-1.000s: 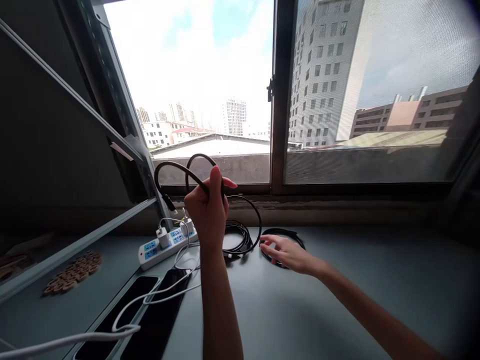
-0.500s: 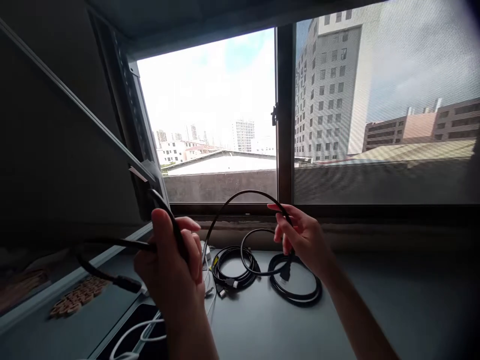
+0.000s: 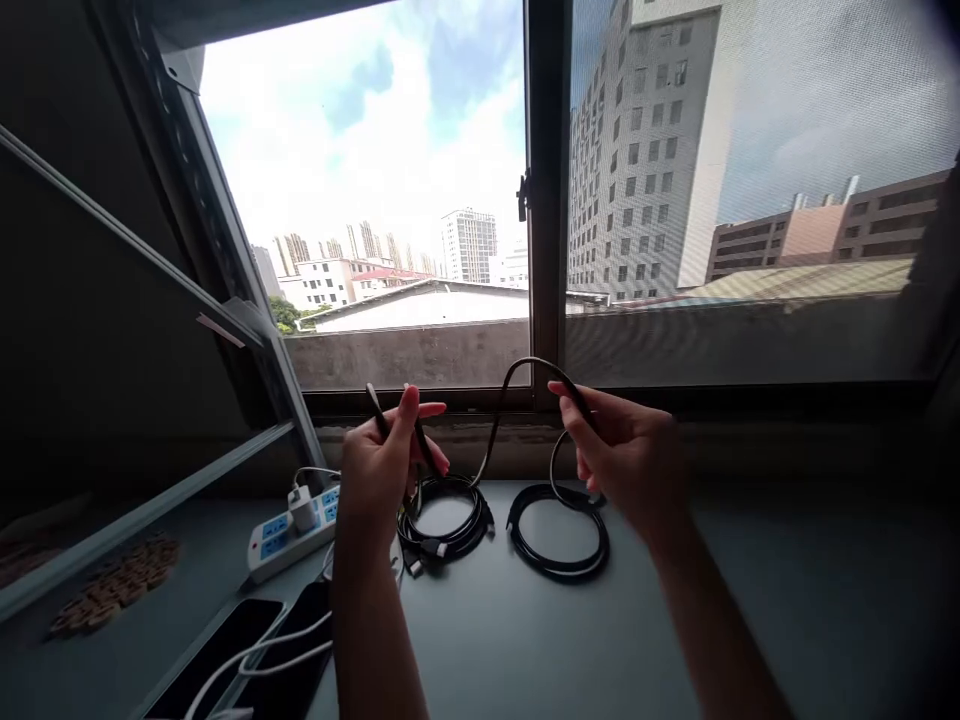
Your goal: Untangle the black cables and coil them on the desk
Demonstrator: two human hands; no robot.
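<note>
A black cable [image 3: 534,360] arches between my two hands in front of the window. My left hand [image 3: 382,455] is closed on one stretch of it, thumb up, with a piece of cable sticking out past the fingers. My right hand [image 3: 622,445] pinches the other side of the arch between thumb and fingers, and a loop hangs below it. Beneath the hands, on the grey tabletop, lie two coils of black cable: the left coil [image 3: 472,540] with several plug ends showing, and the right coil [image 3: 559,572].
A white power strip [image 3: 262,565] with blue sockets and a plugged-in charger [image 3: 302,508] stands at left. Near it lie dark phones [image 3: 225,650], a white cable [image 3: 262,655] and a brown woven mat [image 3: 116,590]. A metal frame bar [image 3: 165,500] crosses the left side.
My left hand has moved away from me and turned, carrying its part of the cable. The arch has narrowed. The view has shifted, and the power strip now shows.
</note>
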